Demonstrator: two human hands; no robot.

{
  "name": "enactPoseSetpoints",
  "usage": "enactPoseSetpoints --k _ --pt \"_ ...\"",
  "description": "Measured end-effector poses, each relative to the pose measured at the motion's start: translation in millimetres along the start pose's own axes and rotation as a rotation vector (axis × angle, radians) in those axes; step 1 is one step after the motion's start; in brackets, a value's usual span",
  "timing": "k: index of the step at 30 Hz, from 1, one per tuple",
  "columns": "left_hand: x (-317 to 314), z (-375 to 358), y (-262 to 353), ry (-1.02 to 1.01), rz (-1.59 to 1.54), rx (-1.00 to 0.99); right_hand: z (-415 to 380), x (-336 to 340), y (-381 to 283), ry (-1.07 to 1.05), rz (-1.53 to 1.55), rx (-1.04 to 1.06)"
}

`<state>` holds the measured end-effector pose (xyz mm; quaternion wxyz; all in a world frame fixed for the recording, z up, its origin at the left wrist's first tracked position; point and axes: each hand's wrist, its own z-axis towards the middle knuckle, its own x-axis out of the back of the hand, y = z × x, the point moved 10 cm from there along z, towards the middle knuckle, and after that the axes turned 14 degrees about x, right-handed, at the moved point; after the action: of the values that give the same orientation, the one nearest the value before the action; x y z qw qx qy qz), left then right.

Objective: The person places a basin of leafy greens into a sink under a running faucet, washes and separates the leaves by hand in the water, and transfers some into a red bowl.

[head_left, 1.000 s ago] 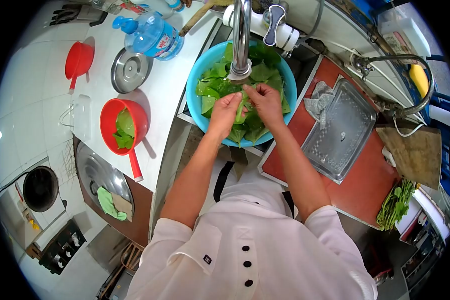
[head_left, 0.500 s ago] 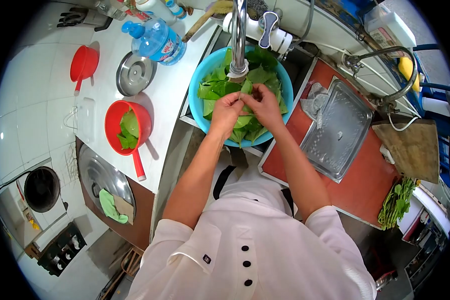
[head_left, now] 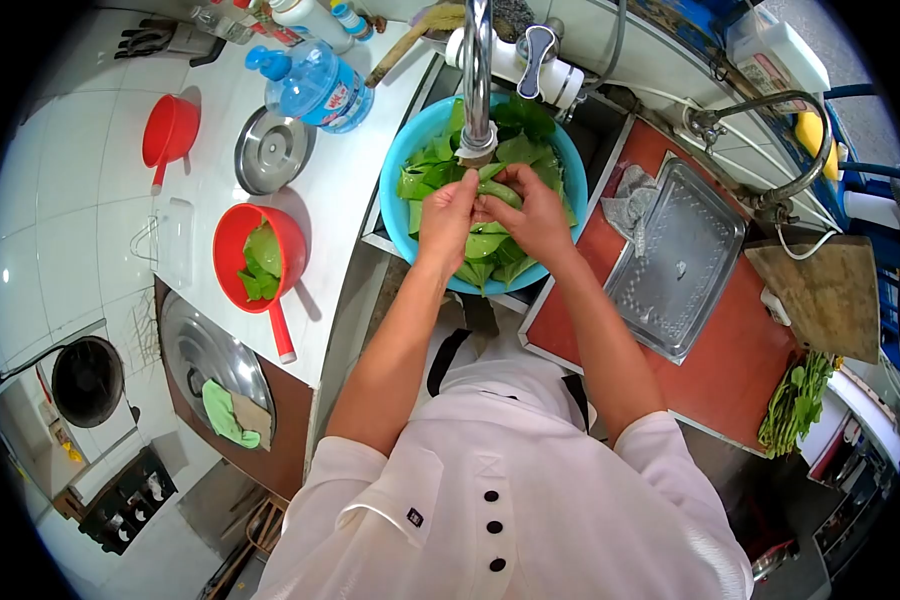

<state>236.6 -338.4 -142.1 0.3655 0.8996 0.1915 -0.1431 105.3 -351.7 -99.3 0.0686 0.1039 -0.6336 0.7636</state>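
Observation:
A blue basin full of green leaves sits in the sink under the faucet. Over its middle, my two hands meet. My right hand is closed on a green leaf, which looks folded or curled between thumb and fingers. My left hand is closed in a pinch at the same leaf's near side, its fingertips partly hidden. Below and around both hands, more leaves lie in the basin.
On the white counter to the left stand a red ladle with a few leaves, another red ladle, a steel lid and a blue soap bottle. At right are a metal tray, a grey cloth and bundled greens.
My hands have shifted slightly over the basin; the left thumb now points upward, and more of the leaf shows folded in my right hand. The basin and counter items stay put.

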Motion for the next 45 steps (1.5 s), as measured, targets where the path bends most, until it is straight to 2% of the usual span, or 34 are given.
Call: enactPoseSetpoints --k 3,5,6,10,12,14,15,16,17,19,20,25,27,30,33,37,40,43,45 --pt "-4.1 -1.7 10.5 0.018 0.156 -0.075 -1.8 -2.2 1.6 -0.073 0.068 -0.089" --pt "0.6 -3.5 16.4 0.079 0.250 -0.127 -5.2 -1.5 15.1 -0.015 0.167 -0.120" --pt "-0.5 -3.2 17.6 0.077 0.248 -0.131 -4.3 0.2 22.3 0.043 0.269 -0.146" --pt "-2.6 -5.4 25.2 0.077 0.169 -0.190 -0.7 8.5 28.1 0.087 0.305 -0.248" --pt "0.1 -7.6 32.3 0.094 0.110 -0.211 14.2 41.5 7.2 0.199 0.078 -0.167" --pt "1.7 -13.3 39.2 0.107 0.258 -0.215 39.2 76.6 -46.0 0.369 0.105 -0.109" --pt "6.1 -14.4 36.1 0.109 0.260 -0.208 57.7 84.5 -72.2 0.325 -0.025 0.060" --pt "7.0 -10.3 32.9 0.094 0.271 -0.183 71.5 87.6 -101.3 0.260 -0.213 0.099" --pt "4.3 -6.6 32.2 0.073 0.281 -0.163 81.8 88.2 -106.2 0.270 -0.218 0.104" --pt "2.2 -7.6 28.5 0.053 0.264 -0.150 110.2 72.2 -109.8 0.060 -0.625 0.160" --pt "0.5 -7.3 27.3 0.031 0.227 -0.134 115.9 72.6 -112.2 0.102 -0.631 0.240" --pt "4.7 -9.2 29.3 -0.002 0.111 -0.112 124.2 72.5 -110.7 0.025 -0.582 0.268" --pt "5.8 -10.8 29.1 0.018 0.061 -0.062 124.1 71.5 -117.2 -0.013 -0.689 0.356" --pt "2.5 -13.1 31.6 -0.016 0.072 -0.056 127.0 76.9 -110.8 -0.110 -0.532 0.302" --pt "-2.6 -14.3 30.9 -0.046 0.121 -0.046 126.2 77.2 -114.6 -0.103 -0.621 0.337" --pt "-3.2 -10.5 22.4 -0.054 0.115 0.012 124.2 76.2 -112.5 -0.094 -0.569 0.347" --pt "-3.0 -12.4 19.0 -0.021 0.137 0.038 120.1 78.8 -115.0 -0.057 -0.573 0.320" --pt "-1.6 -5.5 10.5 -0.099 0.077 0.054 110.4 79.7 -109.1 -0.019 -0.491 0.251" --pt "-2.8 -8.6 14.3 -0.085 0.061 0.009 86.6 104.2 -121.7 0.315 -0.380 0.323"
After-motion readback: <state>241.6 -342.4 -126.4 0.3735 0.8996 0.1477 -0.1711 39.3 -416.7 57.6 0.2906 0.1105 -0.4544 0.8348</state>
